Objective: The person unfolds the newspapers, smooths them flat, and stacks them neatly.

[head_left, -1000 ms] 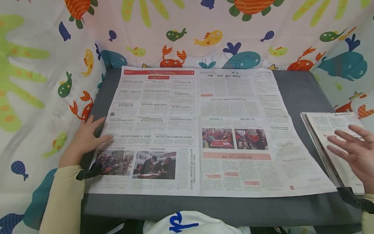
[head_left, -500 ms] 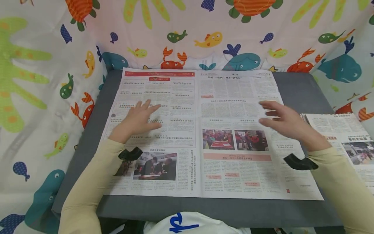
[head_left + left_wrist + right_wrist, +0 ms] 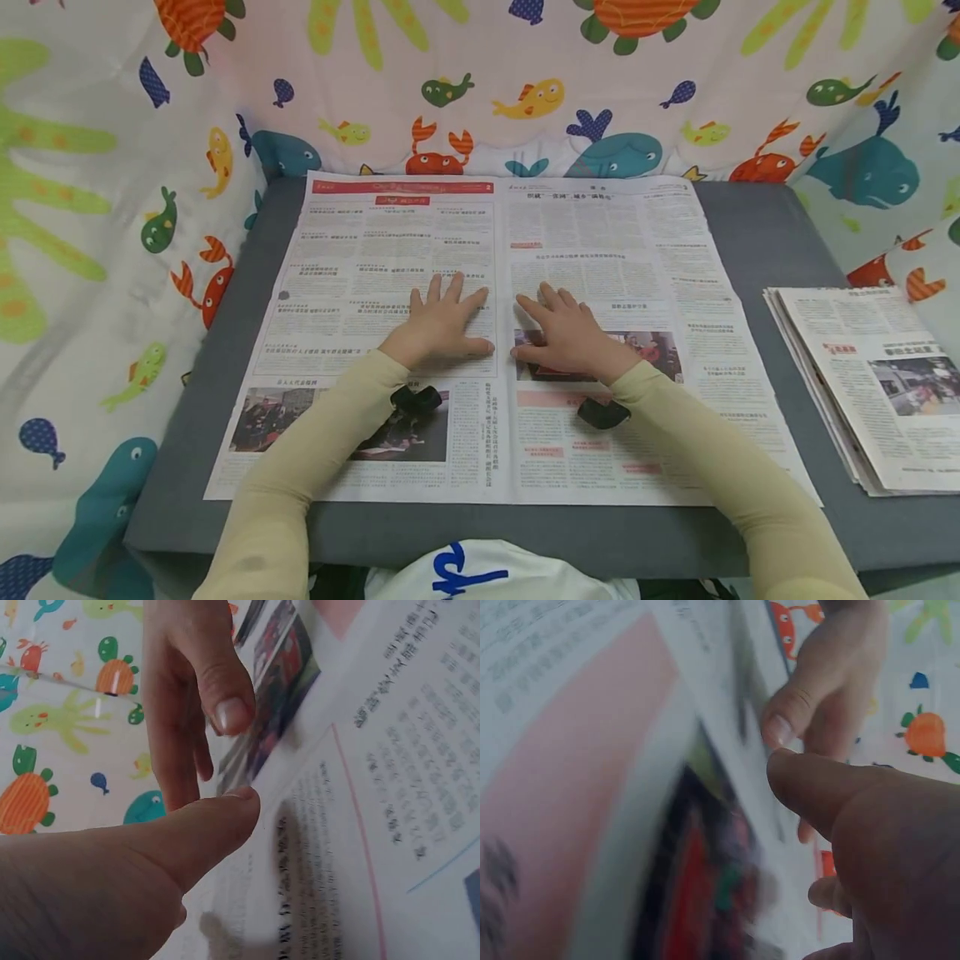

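A newspaper (image 3: pixel 405 367) lies spread open on the grey table, its centre fold running away from the person. Just left of that fold, my left hand (image 3: pixel 442 321) is over the left page with its fingers spread. My right hand (image 3: pixel 562 333) is over the right page, overlapping a colour photo, its fingers straight and slightly apart. The two thumbs point toward each other across the fold. Neither hand grips anything. In the left wrist view the left thumb (image 3: pixel 217 821) shows close over the printed page; the right wrist view shows the right thumb (image 3: pixel 817 784) likewise.
A stack of folded newspapers (image 3: pixel 870 392) sits at the table's right side. The grey table (image 3: pixel 555 537) shows around the spread paper. A curtain (image 3: pixel 487 50) printed with sea animals hangs behind and along both sides. A black strap is on each wrist.
Both hands have moved inward from the newspaper's outer sides to its centre fold. The right hand has come away from over the stack. The spread newspaper's right lower corner has shifted left.
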`<state>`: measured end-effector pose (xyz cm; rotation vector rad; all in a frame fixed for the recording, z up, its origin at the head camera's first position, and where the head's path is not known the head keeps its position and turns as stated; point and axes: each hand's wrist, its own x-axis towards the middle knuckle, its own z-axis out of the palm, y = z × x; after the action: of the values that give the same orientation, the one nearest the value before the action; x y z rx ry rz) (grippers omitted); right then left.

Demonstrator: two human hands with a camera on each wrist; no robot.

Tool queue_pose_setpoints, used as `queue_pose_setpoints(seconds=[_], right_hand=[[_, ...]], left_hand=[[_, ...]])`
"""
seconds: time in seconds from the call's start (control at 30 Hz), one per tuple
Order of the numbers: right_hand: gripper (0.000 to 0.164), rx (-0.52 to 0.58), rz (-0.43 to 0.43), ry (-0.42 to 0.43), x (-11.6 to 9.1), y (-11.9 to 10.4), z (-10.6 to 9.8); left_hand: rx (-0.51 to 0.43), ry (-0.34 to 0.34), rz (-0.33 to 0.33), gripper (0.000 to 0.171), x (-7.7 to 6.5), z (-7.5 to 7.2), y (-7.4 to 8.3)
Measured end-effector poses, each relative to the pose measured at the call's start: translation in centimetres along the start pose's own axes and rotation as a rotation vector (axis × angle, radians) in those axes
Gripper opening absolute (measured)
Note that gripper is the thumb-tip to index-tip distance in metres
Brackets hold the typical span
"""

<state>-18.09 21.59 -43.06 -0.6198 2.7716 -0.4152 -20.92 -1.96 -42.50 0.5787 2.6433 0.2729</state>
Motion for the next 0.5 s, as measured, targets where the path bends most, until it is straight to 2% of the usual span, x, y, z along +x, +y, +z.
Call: queue_pose_setpoints(seconds=[0.27, 0.5], right_hand=[[0.087, -0.013, 0.04, -0.002, 0.6, -0.5, 1.5], [0.087, -0.037, 0.05, -0.001, 0.8, -0.5, 2.0]], left_hand=[[-0.019, -0.025, -0.046, 0.098, 0.6, 0.9, -0.5], [-0.04, -0.018, -0.059, 0.098, 0.4, 1.2, -1.0]])
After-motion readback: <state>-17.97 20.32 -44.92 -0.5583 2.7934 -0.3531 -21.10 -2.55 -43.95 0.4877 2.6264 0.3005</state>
